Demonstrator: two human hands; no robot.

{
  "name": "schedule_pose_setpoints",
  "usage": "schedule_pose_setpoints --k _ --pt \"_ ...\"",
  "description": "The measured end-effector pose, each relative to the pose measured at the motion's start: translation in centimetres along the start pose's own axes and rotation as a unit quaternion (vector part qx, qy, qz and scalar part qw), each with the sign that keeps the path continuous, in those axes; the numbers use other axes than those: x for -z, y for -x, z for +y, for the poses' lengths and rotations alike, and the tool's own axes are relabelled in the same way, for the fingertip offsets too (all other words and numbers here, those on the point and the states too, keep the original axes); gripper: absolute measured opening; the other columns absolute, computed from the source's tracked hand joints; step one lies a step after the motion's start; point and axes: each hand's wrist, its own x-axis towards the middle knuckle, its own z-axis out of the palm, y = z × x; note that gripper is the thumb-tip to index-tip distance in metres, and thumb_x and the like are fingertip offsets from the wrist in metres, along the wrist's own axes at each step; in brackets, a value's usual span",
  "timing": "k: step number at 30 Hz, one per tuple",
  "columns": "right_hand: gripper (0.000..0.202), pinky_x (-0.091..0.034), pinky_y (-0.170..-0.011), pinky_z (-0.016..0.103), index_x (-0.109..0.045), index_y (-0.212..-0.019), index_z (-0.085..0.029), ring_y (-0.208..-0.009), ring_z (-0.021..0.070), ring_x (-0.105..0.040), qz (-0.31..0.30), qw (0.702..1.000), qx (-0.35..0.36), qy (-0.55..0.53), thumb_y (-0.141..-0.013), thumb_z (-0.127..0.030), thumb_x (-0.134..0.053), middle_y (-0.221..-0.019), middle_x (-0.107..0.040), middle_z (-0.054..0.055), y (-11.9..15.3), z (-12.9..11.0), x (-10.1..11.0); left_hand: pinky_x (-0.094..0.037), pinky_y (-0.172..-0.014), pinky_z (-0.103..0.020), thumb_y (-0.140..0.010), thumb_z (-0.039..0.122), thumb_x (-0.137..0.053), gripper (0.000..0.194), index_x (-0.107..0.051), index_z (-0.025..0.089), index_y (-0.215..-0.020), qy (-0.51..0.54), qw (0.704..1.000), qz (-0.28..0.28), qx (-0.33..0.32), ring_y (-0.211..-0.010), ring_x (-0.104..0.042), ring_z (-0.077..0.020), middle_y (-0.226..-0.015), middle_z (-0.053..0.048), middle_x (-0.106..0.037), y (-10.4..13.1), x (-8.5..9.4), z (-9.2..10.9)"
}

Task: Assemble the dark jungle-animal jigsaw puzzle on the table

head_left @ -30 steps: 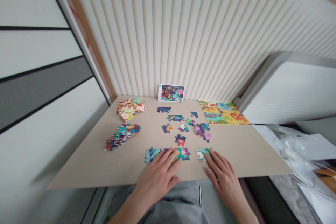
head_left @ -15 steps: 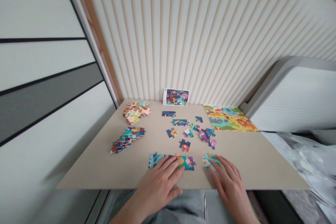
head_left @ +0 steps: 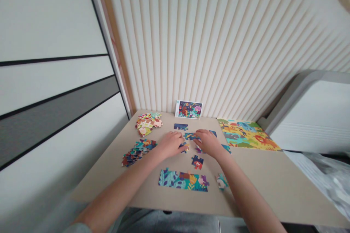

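My left hand [head_left: 171, 143] reaches over the middle of the table, thumb and fingers apart, beside a blue puzzle piece with an orange shape [head_left: 186, 147]. My right hand [head_left: 207, 141] is opposite, fingers spread and bent down at the right end of a joined dark blue strip of puzzle pieces [head_left: 189, 136]. It hides part of the pieces beneath. Nearer lies a puzzle piece with a red figure [head_left: 197, 162]. A joined strip of teal puzzle pieces [head_left: 183, 180] lies by the front edge, and a teal and white piece [head_left: 221, 181] is right of it, near my right forearm.
A picture card [head_left: 189, 109] leans against the ribbed wall. Heaps of loose pieces lie at left: a dark one [head_left: 139, 151] and a lighter one [head_left: 147, 123]. A yellow animal puzzle [head_left: 247, 134] covers the back right of the table [head_left: 262, 178].
Both hands have left the front strip and the teal and white piece and moved forward to the middle pieces. The view has shifted slightly.
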Motion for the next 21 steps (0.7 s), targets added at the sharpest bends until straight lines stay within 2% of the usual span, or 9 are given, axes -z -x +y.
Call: schedule_pose_setpoints --k 2,4,7,12,21 --pt "0.031 -0.046 -0.102 0.036 -0.070 -0.123 -0.023 -0.115 0.0236 -0.065 -0.014 1.000 -0.003 -0.022 -0.095 -0.035 -0.061 -0.119 -0.072 0.010 -1.2 0.8 -1.6 -0.047 -0.089 -0.040 -0.092 0.057 -0.061 0.040 -0.072 0.020 -0.102 0.004 1.000 0.010 0.011 -0.102 -0.061 -0.0267 -0.101 -0.010 -0.066 0.0 -1.2 0.1" --pt "0.038 -0.045 -0.103 0.037 -0.067 -0.128 -0.022 -0.118 0.0245 -0.063 -0.012 0.999 -0.005 -0.039 -0.095 -0.039 -0.060 -0.124 -0.070 0.011 -1.1 1.7 -3.0 -0.047 -0.091 -0.041 -0.088 0.059 -0.066 0.043 -0.070 0.022 -0.109 0.011 1.000 0.014 0.008 -0.105 -0.060 -0.0276 -0.105 -0.010 -0.065 0.7 -1.9 0.4" --pt "0.042 -0.043 -0.107 0.040 -0.064 -0.134 -0.022 -0.125 0.0258 -0.059 -0.007 0.998 -0.002 -0.056 -0.096 -0.041 -0.057 -0.135 -0.064 0.012 0.1 3.2 -4.3 -0.046 -0.095 -0.041 -0.089 0.050 -0.068 0.042 -0.064 0.023 -0.121 0.030 0.999 0.021 0.021 -0.108 -0.059 -0.0276 -0.111 -0.009 -0.065 1.8 -2.4 0.7" --pt "0.043 -0.043 -0.107 0.042 -0.062 -0.135 -0.020 -0.124 0.0258 -0.058 -0.008 0.997 -0.016 -0.074 -0.097 -0.039 -0.056 -0.134 -0.064 0.012 0.9 4.8 -4.7 -0.045 -0.099 -0.040 -0.089 0.041 -0.071 0.044 -0.060 0.023 -0.128 0.063 0.997 0.017 0.028 -0.111 -0.059 -0.0269 -0.114 -0.008 -0.065 2.1 -2.4 0.3" --pt "0.043 -0.043 -0.105 0.041 -0.062 -0.134 -0.019 -0.119 0.0256 -0.059 0.009 0.994 -0.019 -0.105 -0.095 -0.037 -0.059 -0.128 -0.065 0.012 0.8 5.1 -4.6 -0.046 -0.099 -0.042 -0.089 0.037 -0.071 0.046 -0.058 0.023 -0.131 0.082 0.996 0.014 0.010 -0.113 -0.059 -0.0271 -0.119 -0.008 -0.066 2.0 -2.4 -0.4"
